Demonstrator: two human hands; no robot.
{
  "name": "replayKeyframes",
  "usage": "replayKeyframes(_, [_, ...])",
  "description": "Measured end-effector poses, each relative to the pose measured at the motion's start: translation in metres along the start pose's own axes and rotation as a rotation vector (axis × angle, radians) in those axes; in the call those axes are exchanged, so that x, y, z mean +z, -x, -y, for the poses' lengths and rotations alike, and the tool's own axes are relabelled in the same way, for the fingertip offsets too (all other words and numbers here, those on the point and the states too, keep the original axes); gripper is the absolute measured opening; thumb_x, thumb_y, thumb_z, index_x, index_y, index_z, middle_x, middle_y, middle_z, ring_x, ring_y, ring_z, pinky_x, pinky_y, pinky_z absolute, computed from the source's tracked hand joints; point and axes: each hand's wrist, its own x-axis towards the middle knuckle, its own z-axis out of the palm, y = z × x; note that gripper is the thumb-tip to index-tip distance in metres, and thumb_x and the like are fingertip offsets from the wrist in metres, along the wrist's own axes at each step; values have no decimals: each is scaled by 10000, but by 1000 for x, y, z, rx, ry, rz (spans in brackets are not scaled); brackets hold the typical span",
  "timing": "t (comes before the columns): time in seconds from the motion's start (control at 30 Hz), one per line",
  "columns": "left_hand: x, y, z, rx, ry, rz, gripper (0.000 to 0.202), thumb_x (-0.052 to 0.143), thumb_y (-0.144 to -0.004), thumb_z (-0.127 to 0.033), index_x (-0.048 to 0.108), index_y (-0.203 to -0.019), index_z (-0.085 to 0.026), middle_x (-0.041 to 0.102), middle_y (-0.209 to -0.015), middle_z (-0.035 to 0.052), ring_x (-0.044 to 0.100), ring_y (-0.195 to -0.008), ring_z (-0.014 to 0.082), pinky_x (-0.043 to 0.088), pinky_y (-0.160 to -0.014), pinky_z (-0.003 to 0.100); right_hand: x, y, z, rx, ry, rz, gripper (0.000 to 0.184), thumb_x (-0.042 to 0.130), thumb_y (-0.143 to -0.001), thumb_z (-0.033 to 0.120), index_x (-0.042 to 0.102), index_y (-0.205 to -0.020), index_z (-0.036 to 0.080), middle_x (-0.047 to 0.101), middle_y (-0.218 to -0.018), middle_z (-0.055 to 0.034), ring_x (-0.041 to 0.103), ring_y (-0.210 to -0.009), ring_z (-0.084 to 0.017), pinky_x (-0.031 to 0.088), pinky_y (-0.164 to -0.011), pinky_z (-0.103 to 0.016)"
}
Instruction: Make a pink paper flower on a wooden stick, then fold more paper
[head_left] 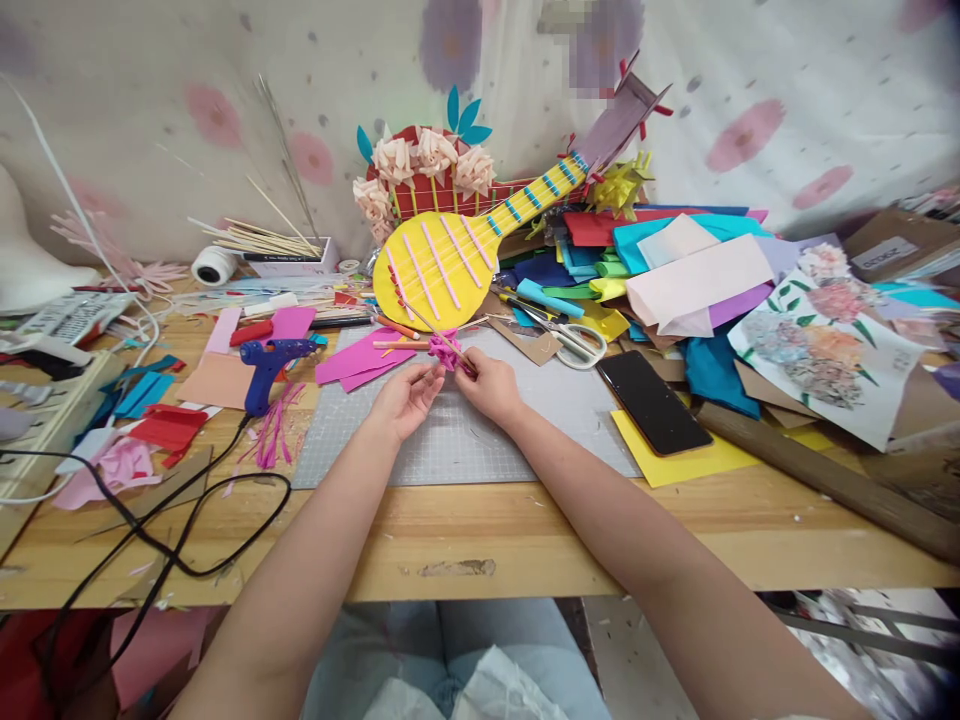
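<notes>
A crumpled magenta paper piece [445,350], shaped like a small flower, is between my hands above the grey cutting mat [465,440]. My left hand [409,400] has its fingertips closed at the lower left side of this paper. In my right hand [491,385] a thin wooden stick [424,318] is pinched, slanting up and left across the paper. Just beyond lies a pencil-like wooden stick [401,345], beside flat magenta paper sheets [360,358]. My fingers hide part of the magenta paper.
A yellow paper lute [435,265] leans at the back. Left are a blue glue gun [270,370], its black cord [187,570] and magenta strips [279,430]. Right are scissors [574,343], a phone [654,402], piled coloured paper [697,280] and a brown bar [817,480].
</notes>
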Motion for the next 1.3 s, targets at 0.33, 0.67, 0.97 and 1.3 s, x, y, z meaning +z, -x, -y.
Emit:
replayKeyframes(0.33, [3,2,4,-15,-29,76,123,525,-755,-3,610,-725,-87,625,-676,37,604,-603,58,535,-607,135,-1,1,1,-37,37,3,183,439,-783,349,553,-786,206,616,-690,-3,514,-605,-136,279,-557,-233])
replayKeyframes(0.67, [5,3,7,-30,-65,63,106,561,-729,-14,598,-720,-113,596,-610,-1,557,-517,31,495,-496,102,-6,5,1,-93,30,-53,198,419,-786,310,572,-828,192,598,-678,-12,510,-613,-132,312,-584,-234])
replayKeyframes(0.97, [-1,0,-5,-199,-3,150,170,474,-724,27,519,-662,-124,517,-537,-11,489,-441,24,465,-439,89,-8,2,-5,-125,5,-173,211,410,-794,318,572,-773,185,573,-621,1,481,-566,-113,303,-569,-228])
replayKeyframes(1.3, [0,-1,-7,-124,58,63,120,468,-811,-81,569,-748,-94,549,-570,10,515,-488,38,389,-391,82,-6,3,-3,-225,174,-66,213,404,-830,307,578,-811,186,638,-709,-24,539,-651,-132,262,-562,-240])
